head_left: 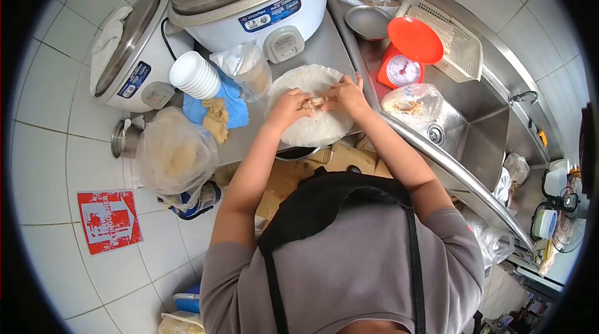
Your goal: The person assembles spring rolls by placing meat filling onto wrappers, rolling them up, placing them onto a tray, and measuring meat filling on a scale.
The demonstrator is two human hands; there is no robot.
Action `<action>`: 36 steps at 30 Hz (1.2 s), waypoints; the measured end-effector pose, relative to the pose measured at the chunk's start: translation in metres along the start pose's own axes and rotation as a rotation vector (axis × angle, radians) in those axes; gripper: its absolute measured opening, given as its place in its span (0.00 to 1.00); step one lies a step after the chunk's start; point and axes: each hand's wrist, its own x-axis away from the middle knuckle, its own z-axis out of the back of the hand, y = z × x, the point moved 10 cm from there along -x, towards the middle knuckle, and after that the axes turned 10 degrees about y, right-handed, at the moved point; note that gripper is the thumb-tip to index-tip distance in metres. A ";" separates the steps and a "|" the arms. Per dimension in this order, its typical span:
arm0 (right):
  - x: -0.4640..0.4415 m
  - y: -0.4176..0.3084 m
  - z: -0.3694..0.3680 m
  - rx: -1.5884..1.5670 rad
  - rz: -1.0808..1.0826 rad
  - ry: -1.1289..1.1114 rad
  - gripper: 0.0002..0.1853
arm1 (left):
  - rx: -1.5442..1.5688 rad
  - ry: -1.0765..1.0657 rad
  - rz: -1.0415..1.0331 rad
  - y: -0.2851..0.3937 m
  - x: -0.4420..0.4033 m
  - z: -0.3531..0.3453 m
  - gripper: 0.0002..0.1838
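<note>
1. From my remote seat, I take the round white sheet [315, 130] as my landmark; it lies flat on the steel tabletop [232, 145], directly in front of the person's body
2. I see a clump of pale brown food [314, 103] on the sheet, above its middle in my view, between both hands
3. My left hand [291, 108] is partly closed at the clump's left end, fingers curled against it; my right hand [347, 96] is likewise partly closed at the right end, with fingers bent over it
4. Left of the sheet I have a clear plastic bag [254, 78] just beside it, then a blue cloth [236, 108] with a tan cloth [216, 123] on it, and stacked white cups [196, 76]
5. Beyond the sheet I see a large rice cooker [262, 6]
6. Right of the sheet, across the sink's rim, I see a red scale [395, 67] and a bag of food [413, 102]
</note>
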 end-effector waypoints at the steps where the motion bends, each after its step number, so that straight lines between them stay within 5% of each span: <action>1: -0.003 -0.008 -0.004 -0.011 0.020 -0.002 0.11 | -0.018 -0.043 0.046 -0.009 0.002 -0.001 0.16; 5: -0.010 -0.027 -0.023 -0.008 0.048 -0.046 0.13 | 0.040 -0.141 0.168 -0.029 0.005 -0.010 0.17; 9: -0.012 -0.031 -0.020 -0.023 0.037 0.010 0.13 | 0.109 0.035 0.027 -0.027 0.007 0.013 0.15; 17: -0.016 -0.053 -0.038 0.005 0.113 0.005 0.14 | 0.071 -0.128 -0.023 -0.029 0.014 0.019 0.15; 20: -0.020 -0.058 -0.042 0.028 0.128 -0.007 0.15 | 0.023 -0.019 -0.138 -0.017 0.016 0.038 0.13; 26: -0.021 -0.072 -0.045 0.048 0.144 -0.049 0.14 | 0.087 -0.158 0.016 -0.046 0.020 0.025 0.15; 30: -0.022 -0.080 -0.041 0.036 0.127 -0.058 0.15 | 0.093 -0.048 -0.011 -0.038 0.020 0.042 0.17; 35: -0.020 -0.079 -0.050 0.050 0.126 -0.098 0.22 | -0.026 -0.226 0.088 -0.052 0.031 0.035 0.24; 36: -0.018 -0.075 -0.046 0.035 0.108 -0.111 0.24 | 0.057 -0.125 0.114 -0.050 0.031 0.043 0.23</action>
